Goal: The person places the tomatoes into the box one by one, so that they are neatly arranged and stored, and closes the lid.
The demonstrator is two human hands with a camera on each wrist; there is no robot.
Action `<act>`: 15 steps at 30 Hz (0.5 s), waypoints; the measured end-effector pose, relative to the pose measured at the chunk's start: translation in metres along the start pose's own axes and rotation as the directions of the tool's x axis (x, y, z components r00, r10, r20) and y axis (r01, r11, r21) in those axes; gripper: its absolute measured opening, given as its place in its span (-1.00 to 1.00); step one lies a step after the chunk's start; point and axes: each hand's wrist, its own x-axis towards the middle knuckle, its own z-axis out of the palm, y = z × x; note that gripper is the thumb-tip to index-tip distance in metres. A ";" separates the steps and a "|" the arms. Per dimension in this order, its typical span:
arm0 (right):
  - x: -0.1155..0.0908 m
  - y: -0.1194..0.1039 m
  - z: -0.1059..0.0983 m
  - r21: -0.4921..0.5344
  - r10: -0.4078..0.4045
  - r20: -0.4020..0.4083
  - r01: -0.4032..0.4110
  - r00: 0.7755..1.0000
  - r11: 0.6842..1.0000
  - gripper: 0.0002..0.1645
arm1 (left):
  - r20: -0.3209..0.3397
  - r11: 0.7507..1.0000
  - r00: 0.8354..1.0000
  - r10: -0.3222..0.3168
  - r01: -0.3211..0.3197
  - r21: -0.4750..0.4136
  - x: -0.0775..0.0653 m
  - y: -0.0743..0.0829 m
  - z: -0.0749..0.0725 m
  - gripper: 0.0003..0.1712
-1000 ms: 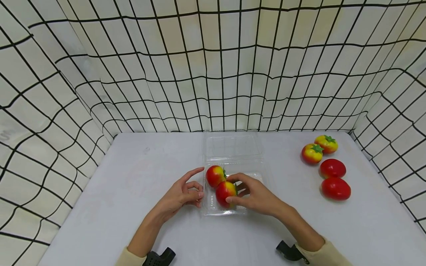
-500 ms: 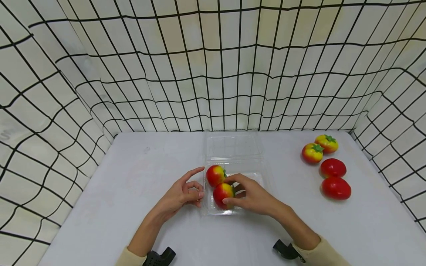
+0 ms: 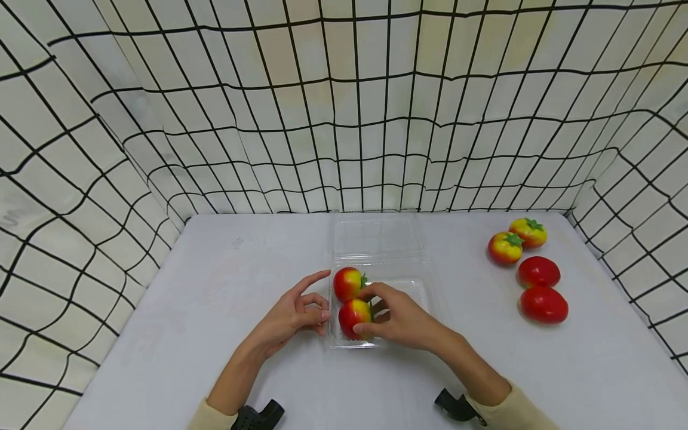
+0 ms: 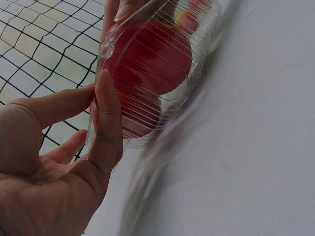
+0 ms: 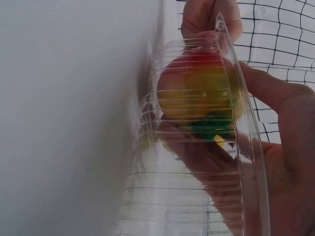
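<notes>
Clear plastic box [image 3: 411, 292]: lying with its lid [image 3: 378, 236] folded back.
Front round red-and-yellow tomato [image 3: 352, 316]: sitting in the box's near left corner.
Right hand [image 3: 398, 316]: we are holding that tomato between thumb and fingers.
Left hand [image 3: 292, 316]: we are pinching the box's thin rim.
Back round red-and-yellow tomato [image 3: 347, 284]: sitting just behind; pushing too hard, we might be bumping it away.
Round sides: letting go fast, we might be starting a roll.
</notes>
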 end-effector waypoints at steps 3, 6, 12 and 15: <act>0.000 -0.001 0.001 -0.008 0.000 -0.005 0.000 1.000 1.000 -0.33 | 0.002 1.000 1.000 0.001 -0.001 -0.005 0.000 0.000 0.000 -0.06; 0.001 -0.002 0.001 -0.004 0.001 -0.007 -0.001 1.000 1.000 -0.33 | 0.006 1.000 1.000 0.002 -0.002 -0.006 0.000 -0.001 0.000 -0.06; 0.002 -0.004 0.004 -0.007 -0.003 -0.008 0.002 1.000 1.000 -0.32 | 0.015 1.000 1.000 0.009 -0.009 -0.014 0.000 -0.001 -0.001 -0.07; 0.004 -0.005 0.005 -0.015 -0.006 -0.012 0.006 1.000 1.000 -0.34 | 0.018 1.000 1.000 0.013 -0.013 -0.020 0.001 -0.001 -0.001 -0.08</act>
